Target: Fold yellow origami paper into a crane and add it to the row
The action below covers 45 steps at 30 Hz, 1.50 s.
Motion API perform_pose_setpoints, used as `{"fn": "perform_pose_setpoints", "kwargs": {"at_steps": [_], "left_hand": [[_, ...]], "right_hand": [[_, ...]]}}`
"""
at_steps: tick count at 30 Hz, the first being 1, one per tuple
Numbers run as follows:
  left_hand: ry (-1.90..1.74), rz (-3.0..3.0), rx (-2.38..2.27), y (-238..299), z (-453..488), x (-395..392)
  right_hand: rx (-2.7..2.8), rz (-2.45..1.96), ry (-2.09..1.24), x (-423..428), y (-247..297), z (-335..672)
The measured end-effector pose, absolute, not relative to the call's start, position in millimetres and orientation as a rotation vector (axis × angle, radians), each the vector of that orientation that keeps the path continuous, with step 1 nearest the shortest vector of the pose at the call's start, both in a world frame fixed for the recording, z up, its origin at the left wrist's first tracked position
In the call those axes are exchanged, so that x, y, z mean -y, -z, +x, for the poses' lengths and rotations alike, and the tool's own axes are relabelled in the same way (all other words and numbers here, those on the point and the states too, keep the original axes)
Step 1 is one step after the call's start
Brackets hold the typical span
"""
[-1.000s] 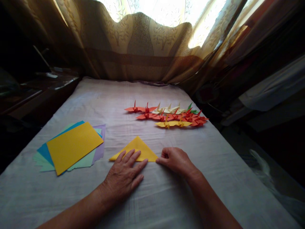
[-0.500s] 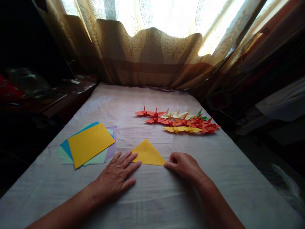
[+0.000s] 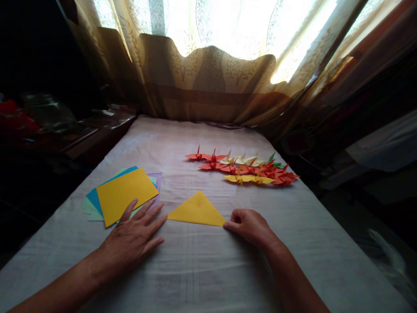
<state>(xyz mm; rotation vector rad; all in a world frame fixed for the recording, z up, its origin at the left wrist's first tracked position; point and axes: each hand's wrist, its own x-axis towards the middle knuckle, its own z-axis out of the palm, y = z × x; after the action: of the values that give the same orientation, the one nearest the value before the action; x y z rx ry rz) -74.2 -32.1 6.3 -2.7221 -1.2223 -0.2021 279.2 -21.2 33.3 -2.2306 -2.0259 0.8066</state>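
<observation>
A yellow sheet of paper folded into a triangle [image 3: 197, 211] lies flat on the cloth, its peak pointing away from me. My right hand [image 3: 249, 227] pinches its right corner between thumb and curled forefinger. Fingers spread, my left hand [image 3: 137, 232] rests palm down just left of the triangle, one fingertip close to its left corner. That hand's upper fingers overlap the near edge of a stack of coloured paper, topped by a yellow sheet [image 3: 125, 193], with blue paper [image 3: 94, 202] and pale green and purple sheets fanned out beneath.
Several folded paper cranes stand in rows at the right: red cranes [image 3: 213, 165], cream cranes [image 3: 243, 160], yellow cranes [image 3: 239, 178] and a green one [image 3: 272, 161]. The pale bedsheet [image 3: 192, 269] covers the surface. A patterned curtain [image 3: 208, 82] hangs behind; dark clutter flanks both sides.
My left hand has slid left off the triangle, uncovering its left corner, and now reaches over the paper stack's edge. My right hand stays at the right corner.
</observation>
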Motion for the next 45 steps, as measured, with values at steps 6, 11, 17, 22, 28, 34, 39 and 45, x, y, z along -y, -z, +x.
{"fn": "perform_pose_setpoints", "kwargs": {"at_steps": [6, 11, 17, 22, 28, 34, 39, 45], "left_hand": [[0.315, -2.681, 1.355, -21, -52, 19], [0.434, -2.778, 1.540, -18, -10, -3], [0.753, -2.769, 1.633, 0, 9, -8], [0.950, -2.791, 1.655, 3, 10, -7], [1.115, -2.824, 1.548, -5, 7, -10], [1.492, -2.781, 1.592, 0, 1, -10], [1.642, -2.877, 1.504, 5, -1, -12], [1.255, -3.076, 1.253, 9, -18, -21]], "right_hand": [[2.032, -2.234, -0.801, 20, -31, 280], [2.002, -2.248, -0.818, 20, -31, 279], [1.988, -2.231, -0.802, 21, -31, 279], [1.985, -2.196, -0.790, 22, -30, 279], [1.955, -2.051, -0.817, 27, -26, 285], [2.247, -1.381, -0.312, 28, -6, 289], [2.289, -1.138, 0.102, 24, 4, 284], [2.377, -1.079, 0.102, 22, 6, 282]]}}
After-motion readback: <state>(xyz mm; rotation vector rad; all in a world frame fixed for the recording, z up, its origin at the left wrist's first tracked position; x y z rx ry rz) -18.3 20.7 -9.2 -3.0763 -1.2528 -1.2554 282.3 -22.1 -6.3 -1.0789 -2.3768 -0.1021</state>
